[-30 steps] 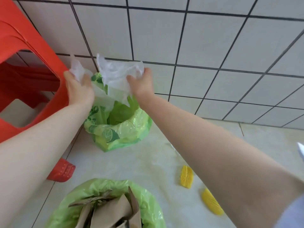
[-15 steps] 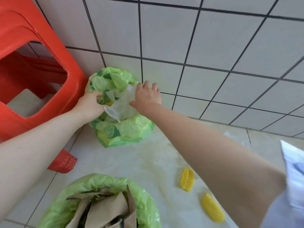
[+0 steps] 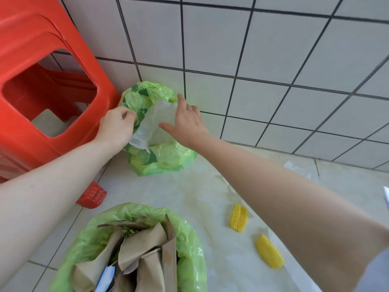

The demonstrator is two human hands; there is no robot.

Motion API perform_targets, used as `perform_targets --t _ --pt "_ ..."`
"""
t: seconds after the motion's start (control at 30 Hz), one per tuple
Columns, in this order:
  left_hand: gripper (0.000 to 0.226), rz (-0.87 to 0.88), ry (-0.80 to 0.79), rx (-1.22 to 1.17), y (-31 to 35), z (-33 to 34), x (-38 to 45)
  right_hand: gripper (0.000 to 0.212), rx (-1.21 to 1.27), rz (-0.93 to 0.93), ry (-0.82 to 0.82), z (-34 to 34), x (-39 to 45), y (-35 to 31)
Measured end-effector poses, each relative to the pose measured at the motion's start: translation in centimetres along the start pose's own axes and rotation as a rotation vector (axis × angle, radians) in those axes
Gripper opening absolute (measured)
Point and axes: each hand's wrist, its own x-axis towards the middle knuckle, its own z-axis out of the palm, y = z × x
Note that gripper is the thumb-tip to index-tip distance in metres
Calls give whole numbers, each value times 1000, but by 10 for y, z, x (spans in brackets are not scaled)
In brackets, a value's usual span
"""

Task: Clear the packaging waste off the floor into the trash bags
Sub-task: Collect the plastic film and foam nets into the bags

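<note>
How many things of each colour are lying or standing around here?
Green trash bags: 2, far one, near one
Yellow foam nets: 2, and
Red stool stack: 1
White plastic sheet: 1
Total: 6

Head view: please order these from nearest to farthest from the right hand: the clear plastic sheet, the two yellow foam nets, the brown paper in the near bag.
1. Clear plastic sheet: under the right hand, in the far bag by the wall.
2. Upper foam net: on the floor, right of the near bag.
3. Brown paper and lower foam net: farthest; too close to call between them.
</note>
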Motion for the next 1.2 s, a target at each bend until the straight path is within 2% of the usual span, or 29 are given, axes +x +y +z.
perform_targets --t 0.1,0.27,0.4,0.63,0.83,1.03,1.13,1.2 --pt "28 28 62 1 10 -7 -4 90 -10 6 28 -8 -15 5" --pt "23 128 55 84 21 -9 -28 72 29 11 90 -24 -43 17" --pt "23 207 51 66 40 5 -59 58 -16 10 76 -35 -80 40" --pt "21 306 -132 -53 106 73 -130 50 -197 10 -53 -72 -166 105" --pt "18 191 -339 -65 138 147 -195 47 -267 68 -146 -88 -251 174" --pt "24 189 -607 107 128 208 -253 41 -228 270 -262 -67 -321 247" --pt "29 292 -739 250 114 230 -275 42 -168 346 -279 -44 -344 266" --pt "35 426 -833 393 104 241 -287 43 -179 350 -306 -26 -358 274"
